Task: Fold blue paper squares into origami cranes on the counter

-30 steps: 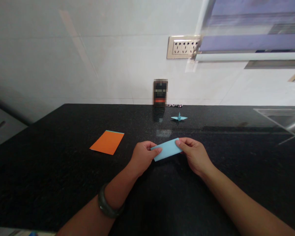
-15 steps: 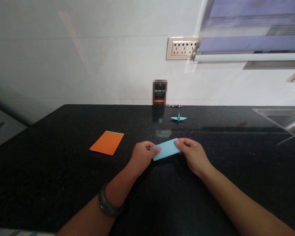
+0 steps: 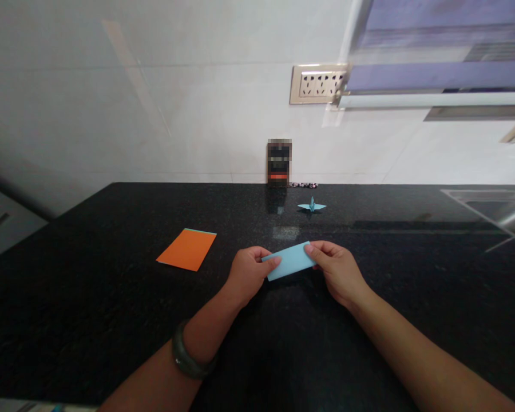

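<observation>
Nothing visibly moved | blue paper [image 3: 290, 261]: long axis slants up rightward | grip: left hand [image 3: 246, 277], right hand [image 3: 342, 269] pinch ends

The lone view looks from the wearer's head, close behind the left hand [image 3: 248, 274] and right hand [image 3: 337, 269], facing forward and down across the dark worktop [image 3: 292, 337] to the pale wall [image 3: 201, 117] beyond.

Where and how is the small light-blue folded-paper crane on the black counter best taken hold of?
The small light-blue paper crane is probably best pinched lightly by its upright middle, from above: that part stands up between thin wings spread sideways. One hand would need freeing first: left hand and right hand both hold the light-blue folded paper rectangle.
</observation>
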`<action>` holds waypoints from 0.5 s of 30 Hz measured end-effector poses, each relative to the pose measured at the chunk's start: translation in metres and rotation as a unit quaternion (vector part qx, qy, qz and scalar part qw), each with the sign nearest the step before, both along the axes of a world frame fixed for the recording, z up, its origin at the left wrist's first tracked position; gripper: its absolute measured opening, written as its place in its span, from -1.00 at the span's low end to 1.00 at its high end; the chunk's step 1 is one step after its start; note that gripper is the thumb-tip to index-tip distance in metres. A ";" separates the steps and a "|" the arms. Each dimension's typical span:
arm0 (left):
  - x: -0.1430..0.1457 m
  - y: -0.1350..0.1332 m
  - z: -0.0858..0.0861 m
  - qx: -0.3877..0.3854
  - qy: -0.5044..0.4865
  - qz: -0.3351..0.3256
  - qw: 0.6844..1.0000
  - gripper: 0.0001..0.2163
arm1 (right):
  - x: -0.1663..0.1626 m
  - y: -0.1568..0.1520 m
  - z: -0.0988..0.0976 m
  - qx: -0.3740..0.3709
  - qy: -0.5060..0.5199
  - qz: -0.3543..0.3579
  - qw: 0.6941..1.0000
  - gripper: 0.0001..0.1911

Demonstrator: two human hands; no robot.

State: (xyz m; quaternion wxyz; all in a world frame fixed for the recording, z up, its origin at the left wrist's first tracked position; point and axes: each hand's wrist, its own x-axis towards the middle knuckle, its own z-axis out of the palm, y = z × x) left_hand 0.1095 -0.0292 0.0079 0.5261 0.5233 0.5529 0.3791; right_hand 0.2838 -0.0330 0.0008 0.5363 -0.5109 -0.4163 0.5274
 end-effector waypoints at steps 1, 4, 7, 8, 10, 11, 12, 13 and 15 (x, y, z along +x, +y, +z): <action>0.000 0.000 -0.001 0.002 -0.001 -0.001 1.000 -0.78 | 0.000 0.000 0.000 0.001 -0.001 -0.001 1.000 -0.76; 0.000 0.000 -0.003 0.010 0.000 -0.006 1.000 -0.78 | 0.002 0.000 -0.001 0.004 -0.003 -0.003 1.000 -0.77; 0.000 0.000 -0.004 0.011 0.010 -0.007 1.000 -0.78 | 0.003 0.001 -0.003 0.004 -0.001 -0.009 1.000 -0.76; 0.000 0.001 -0.005 0.011 0.014 -0.006 1.000 -0.78 | 0.003 0.001 -0.003 0.005 0.000 -0.011 1.000 -0.76; 0.000 0.001 -0.005 0.016 0.023 -0.005 1.000 -0.78 | 0.003 0.002 -0.004 0.009 0.002 -0.015 1.000 -0.76; 0.000 0.001 -0.005 0.021 0.029 -0.007 0.999 -0.79 | 0.002 0.002 -0.004 0.012 0.001 -0.017 1.000 -0.77; 0.000 0.001 -0.004 0.029 0.039 -0.010 0.999 -0.79 | 0.002 0.001 -0.003 0.015 -0.002 -0.017 1.000 -0.77; 0.000 0.001 -0.004 0.040 0.050 -0.015 0.998 -0.79 | 0.001 0.001 -0.003 0.017 -0.008 -0.016 1.000 -0.78; 0.000 0.001 -0.002 0.067 0.072 -0.036 0.995 -0.79 | -0.001 0.000 -0.001 0.019 -0.024 -0.005 1.000 -0.79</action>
